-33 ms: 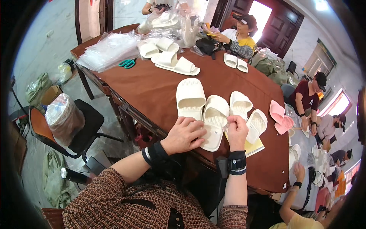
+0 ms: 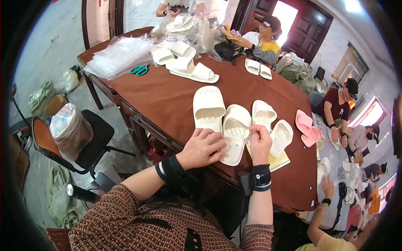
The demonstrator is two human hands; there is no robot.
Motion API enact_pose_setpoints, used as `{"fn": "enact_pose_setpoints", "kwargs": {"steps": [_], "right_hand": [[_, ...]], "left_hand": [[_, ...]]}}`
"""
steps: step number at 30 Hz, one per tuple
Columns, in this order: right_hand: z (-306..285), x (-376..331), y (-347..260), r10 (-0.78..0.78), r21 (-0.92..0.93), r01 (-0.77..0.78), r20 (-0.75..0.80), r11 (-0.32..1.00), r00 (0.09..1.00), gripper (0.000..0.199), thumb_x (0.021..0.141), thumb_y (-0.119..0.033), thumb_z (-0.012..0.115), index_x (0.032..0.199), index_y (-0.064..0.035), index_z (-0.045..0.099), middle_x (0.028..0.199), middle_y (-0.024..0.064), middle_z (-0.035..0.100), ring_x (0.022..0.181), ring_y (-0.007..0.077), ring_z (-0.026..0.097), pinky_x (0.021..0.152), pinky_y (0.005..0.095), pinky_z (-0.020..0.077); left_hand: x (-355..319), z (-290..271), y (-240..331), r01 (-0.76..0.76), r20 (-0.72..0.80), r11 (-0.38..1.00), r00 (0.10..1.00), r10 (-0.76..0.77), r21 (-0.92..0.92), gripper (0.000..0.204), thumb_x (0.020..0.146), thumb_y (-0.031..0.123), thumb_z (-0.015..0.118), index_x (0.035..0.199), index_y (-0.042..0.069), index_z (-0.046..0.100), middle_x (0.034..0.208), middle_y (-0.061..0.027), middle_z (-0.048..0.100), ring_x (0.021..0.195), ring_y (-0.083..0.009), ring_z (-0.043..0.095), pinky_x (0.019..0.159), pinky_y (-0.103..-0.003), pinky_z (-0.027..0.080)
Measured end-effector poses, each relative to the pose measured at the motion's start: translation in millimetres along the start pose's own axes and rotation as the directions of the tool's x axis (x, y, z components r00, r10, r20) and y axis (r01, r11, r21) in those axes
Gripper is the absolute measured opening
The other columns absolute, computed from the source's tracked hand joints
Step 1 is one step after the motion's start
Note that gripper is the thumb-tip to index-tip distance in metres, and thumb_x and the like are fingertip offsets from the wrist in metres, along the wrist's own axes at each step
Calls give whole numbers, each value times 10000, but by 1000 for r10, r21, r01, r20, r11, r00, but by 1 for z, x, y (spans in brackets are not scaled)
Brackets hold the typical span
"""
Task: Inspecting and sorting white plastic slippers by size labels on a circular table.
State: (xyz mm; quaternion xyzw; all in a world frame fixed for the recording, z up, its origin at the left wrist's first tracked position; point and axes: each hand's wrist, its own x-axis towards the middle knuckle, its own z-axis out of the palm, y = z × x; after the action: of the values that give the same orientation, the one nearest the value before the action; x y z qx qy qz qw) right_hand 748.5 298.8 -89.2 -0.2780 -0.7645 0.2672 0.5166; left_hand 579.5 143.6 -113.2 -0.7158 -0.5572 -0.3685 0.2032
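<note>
My left hand (image 2: 201, 148) lies over the near end of a large white slipper (image 2: 209, 102), its fingers stretched out and resting at the edge of a second white slipper (image 2: 233, 154). This second slipper lies slightly nearer to me, with a small dark mark on its insole. At its right side my right hand (image 2: 260, 144) is closed in a pinch. Whether the fingertips hold a small bit of something or the slipper's edge cannot be made out. Just right of that hand lies another pair of white slippers (image 2: 282, 136), and under it a yellow notebook (image 2: 279, 162).
Pink slippers (image 2: 307, 127) lie at the table's right. Farther back are more white slippers (image 2: 192, 71), green-handled scissors (image 2: 139, 70) and clear plastic bags (image 2: 119, 56). A co-worker (image 2: 266, 44) sits across the brown table (image 2: 159, 104); a chair (image 2: 100, 125) stands left.
</note>
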Motion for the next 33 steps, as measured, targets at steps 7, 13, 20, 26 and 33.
{"fn": "enact_pose_setpoints", "kwargs": {"steps": [7, 13, 20, 26, 33], "right_hand": [[-5, 36, -47, -88, -71, 102, 178, 992, 980, 191, 874, -35, 563, 1056, -24, 620, 1040, 143, 633, 1007, 292, 575, 876, 386, 470], [6, 57, -30, -175, -228, 247, 296, 942, 939, 258, 880, -136, 574, 1112, -26, 596, 1097, 164, 635, 1057, 367, 559, 955, 451, 423], [15, 55, 35, 66, -39, -54, 431, 998, 900, 397, 937, -284, 617, 1186, 24, 632, 1079, 250, 659, 988, 341, 635, 902, 394, 489], [6, 51, 7, 114, -103, -82, 355, 991, 928, 394, 894, -277, 670, 1166, 8, 655, 1100, 196, 675, 1079, 305, 584, 888, 387, 492], [-8, 51, 24, 146, -176, -95, 307, 980, 940, 418, 863, -316, 693, 1151, -14, 670, 1037, 219, 702, 973, 306, 632, 880, 368, 499]], "left_hand": [[-3, 0, -4, 14, 16, 1000, 1000, -14, -16, 308, 803, 259, 703, 1094, 161, 687, 1176, -12, 618, 1087, -243, 551, 932, -414, 406], [0, 0, -1, 12, 9, 1000, 1000, -12, -28, 268, 836, 289, 689, 1070, 159, 678, 1159, -15, 609, 1080, -236, 550, 934, -413, 409], [1, 1, 3, 2, 11, 1000, 1000, -2, -23, 279, 823, 270, 705, 1075, 153, 681, 1154, -31, 615, 1068, -239, 559, 919, -408, 411], [-2, -2, 0, 21, -2, 1000, 1000, -21, -18, 307, 755, 204, 704, 1058, 152, 704, 1157, -19, 629, 1057, -241, 561, 898, -414, 412], [0, -3, 4, 30, 23, 998, 999, -28, -59, 305, 758, 172, 689, 1062, 149, 706, 1157, -12, 631, 1058, -235, 563, 913, -408, 405]]}}
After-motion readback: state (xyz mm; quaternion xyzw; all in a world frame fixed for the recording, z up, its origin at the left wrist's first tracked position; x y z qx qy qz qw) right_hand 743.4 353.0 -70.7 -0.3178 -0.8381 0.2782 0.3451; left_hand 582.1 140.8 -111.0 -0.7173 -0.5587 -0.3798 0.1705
